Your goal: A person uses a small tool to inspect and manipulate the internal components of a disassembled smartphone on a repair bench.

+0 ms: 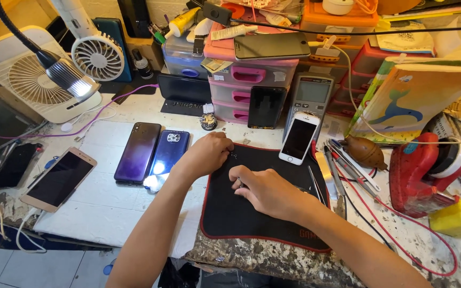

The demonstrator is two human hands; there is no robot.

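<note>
My left hand [207, 153] and right hand [260, 189] rest curled on the black mat [230, 213]; tiny specks [235, 156], maybe screws, lie at three o'clock of my left fingertips. Whether either pinches anything, I can't tell.

A worn white counter [108, 208] with a chipped, mottled front edge carries a black rectangular work mat with a red border [241, 213]. Left of the mat lie a blue glossy phone [167, 156] and, beside it, a purple glossy phone [137, 152]; farther left lies a rose-gold phone with a dark screen [58, 179]. Just right of the mat lie metal tweezers [316, 186]. At the mat's far right corner, a white phone [299, 137] stands propped.
</note>
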